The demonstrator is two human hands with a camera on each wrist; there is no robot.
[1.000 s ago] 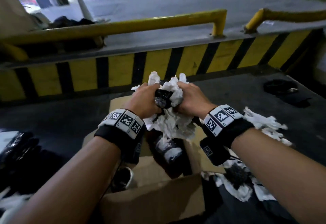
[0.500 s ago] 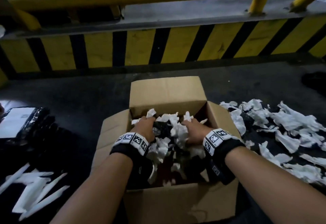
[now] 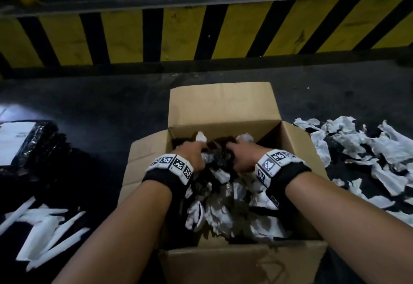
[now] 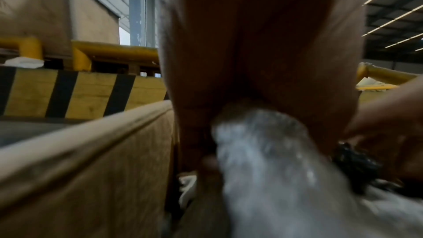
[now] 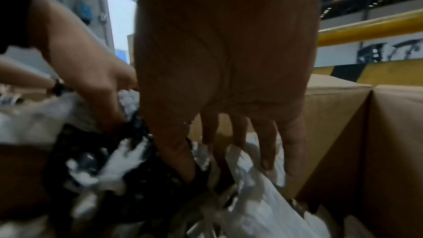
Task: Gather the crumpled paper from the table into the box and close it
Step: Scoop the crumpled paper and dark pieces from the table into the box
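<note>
An open cardboard box (image 3: 223, 105) stands on the dark table, holding crumpled white and black paper (image 3: 219, 212). Both my hands are down inside it at the far end. My left hand (image 3: 192, 152) grips a white wad (image 4: 274, 169) against its palm, close to the left wall of the box (image 4: 80, 169). My right hand (image 3: 241, 154) presses into the heap, its fingers (image 5: 267, 151) straight and its thumb sunk in black paper (image 5: 137, 178). More crumpled paper (image 3: 357, 145) lies loose on the table right of the box.
White paper strips (image 3: 44, 232) and a black wrapped bundle (image 3: 33, 147) lie to the left. A yellow and black striped barrier (image 3: 201, 33) runs behind the table. The box's flaps stand open; the near one (image 3: 234, 263) is below my forearms.
Both hands carried the paper wad from above the box down into it. The right hand's fingers have straightened. My head has tilted down toward the box.
</note>
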